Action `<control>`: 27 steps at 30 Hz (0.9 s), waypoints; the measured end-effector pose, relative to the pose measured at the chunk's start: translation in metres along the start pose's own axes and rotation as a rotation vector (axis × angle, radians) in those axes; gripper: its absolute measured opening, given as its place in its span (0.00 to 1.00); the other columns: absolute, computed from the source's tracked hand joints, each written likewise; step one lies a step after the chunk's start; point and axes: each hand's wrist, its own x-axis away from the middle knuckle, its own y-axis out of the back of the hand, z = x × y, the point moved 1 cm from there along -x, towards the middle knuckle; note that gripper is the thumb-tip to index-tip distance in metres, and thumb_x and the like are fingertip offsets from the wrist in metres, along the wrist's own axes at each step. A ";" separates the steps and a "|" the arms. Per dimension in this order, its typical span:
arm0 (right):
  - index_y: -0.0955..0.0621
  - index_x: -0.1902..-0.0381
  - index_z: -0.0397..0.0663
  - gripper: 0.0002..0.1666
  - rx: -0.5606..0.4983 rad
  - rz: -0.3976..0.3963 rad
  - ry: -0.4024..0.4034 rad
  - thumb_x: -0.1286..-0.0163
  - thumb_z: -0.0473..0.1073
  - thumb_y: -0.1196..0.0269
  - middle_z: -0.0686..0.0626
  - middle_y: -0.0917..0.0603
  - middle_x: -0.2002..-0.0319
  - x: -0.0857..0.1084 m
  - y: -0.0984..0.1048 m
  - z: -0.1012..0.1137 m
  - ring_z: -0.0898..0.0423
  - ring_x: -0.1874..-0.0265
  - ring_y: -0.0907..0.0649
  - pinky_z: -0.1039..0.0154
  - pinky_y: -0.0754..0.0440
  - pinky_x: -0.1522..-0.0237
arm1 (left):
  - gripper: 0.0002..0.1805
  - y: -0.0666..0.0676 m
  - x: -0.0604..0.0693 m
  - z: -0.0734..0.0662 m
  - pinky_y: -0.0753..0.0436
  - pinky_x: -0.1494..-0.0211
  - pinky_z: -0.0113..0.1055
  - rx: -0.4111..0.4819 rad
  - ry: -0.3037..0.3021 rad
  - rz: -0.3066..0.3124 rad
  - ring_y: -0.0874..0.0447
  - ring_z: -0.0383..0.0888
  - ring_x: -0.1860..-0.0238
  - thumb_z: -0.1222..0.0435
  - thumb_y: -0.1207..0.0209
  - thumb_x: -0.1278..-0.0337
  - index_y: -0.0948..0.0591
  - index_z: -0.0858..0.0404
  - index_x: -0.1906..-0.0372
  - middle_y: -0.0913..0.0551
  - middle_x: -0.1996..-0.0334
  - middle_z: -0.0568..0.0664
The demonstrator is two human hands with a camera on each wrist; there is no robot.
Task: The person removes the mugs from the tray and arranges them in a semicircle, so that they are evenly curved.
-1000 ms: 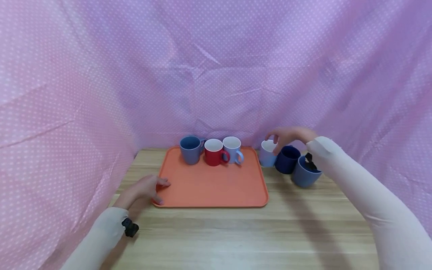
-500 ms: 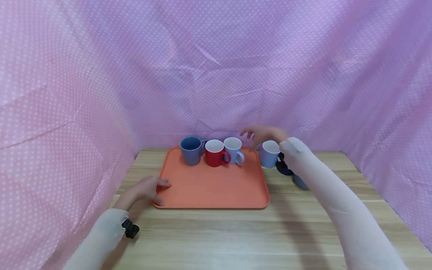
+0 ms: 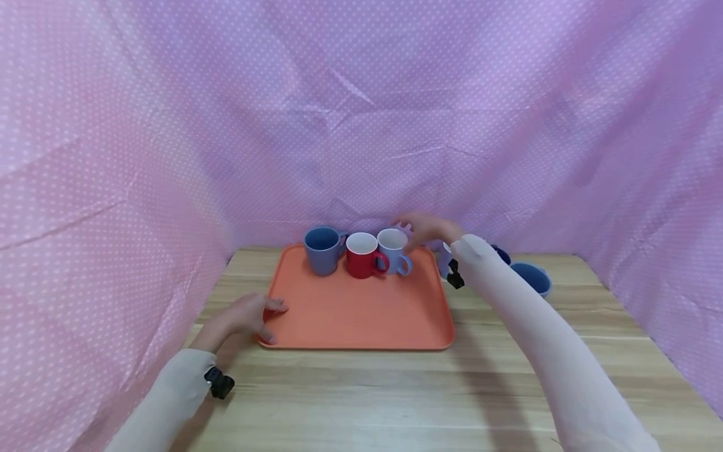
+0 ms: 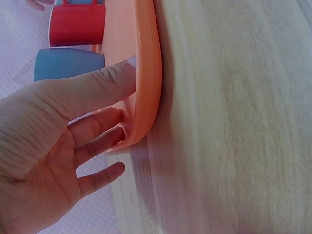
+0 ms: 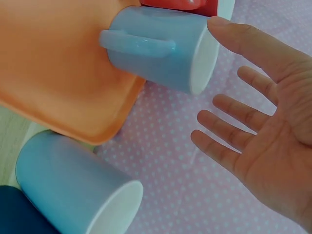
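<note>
Your R hand (image 3: pixel 426 227) is at the light-blue mug (image 5: pixel 168 66), which stands upright at the back of the orange tray (image 3: pixel 361 314), R of ctr. Fingers & thumb are spread apart, nothing gripped; thumb tip's right by the rim, but contact is unclear. Your L hand (image 3: pixel 247 315) rests on the tray's front-L corner, thumb over the edge, fingers loose, not clamped.

Step in hand, prob.: handling the mugs in the tray's back row, w/ your L hand steadying the tray. Can't tell if you're reaching in or letting go. If gripping, the next move calls for your fingers round the mug's body; if leaving, lift straight up so the thumb clears the rim. Watch the red mug (image 3: pixel 359 258) just beside it: its handle juts toward the light-blue one. A grey-blue mug (image 3: pixel 323 254) stands L of the red.

Off-tray, on the wood table (image 3: pixel 361 395) to your R: a second light-blue mug (image 5: pixel 73 183) near the tray corner, then a navy mug (image 5: pixel 22 214) & a blue-grey mug (image 3: pixel 532 279), partly hidden by your sleeve (image 3: pixel 528 320).
</note>
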 end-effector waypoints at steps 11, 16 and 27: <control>0.31 0.28 0.37 0.46 0.005 0.003 0.065 0.44 0.35 0.27 0.30 0.30 0.29 -0.012 -0.008 0.003 0.33 0.29 0.31 0.42 0.29 0.29 | 0.38 -0.004 0.000 -0.001 0.26 0.29 0.57 0.004 -0.027 -0.029 0.27 0.64 0.30 0.65 0.17 0.69 0.15 0.63 0.41 0.19 0.37 0.63; 0.31 0.27 0.39 0.45 0.022 0.041 0.053 0.43 0.34 0.28 0.32 0.31 0.28 -0.021 -0.012 0.009 0.35 0.29 0.30 0.43 0.27 0.30 | 0.38 -0.006 0.001 -0.001 0.27 0.29 0.57 0.009 -0.030 -0.039 0.27 0.64 0.30 0.65 0.17 0.69 0.14 0.63 0.42 0.19 0.37 0.63; 0.32 0.27 0.39 0.47 0.100 0.075 0.058 0.44 0.34 0.27 0.34 0.31 0.27 -0.035 -0.016 0.010 0.37 0.30 0.31 0.42 0.29 0.28 | 0.37 -0.005 -0.003 0.000 0.27 0.28 0.57 -0.001 0.005 -0.025 0.27 0.64 0.30 0.64 0.17 0.69 0.14 0.61 0.42 0.19 0.36 0.62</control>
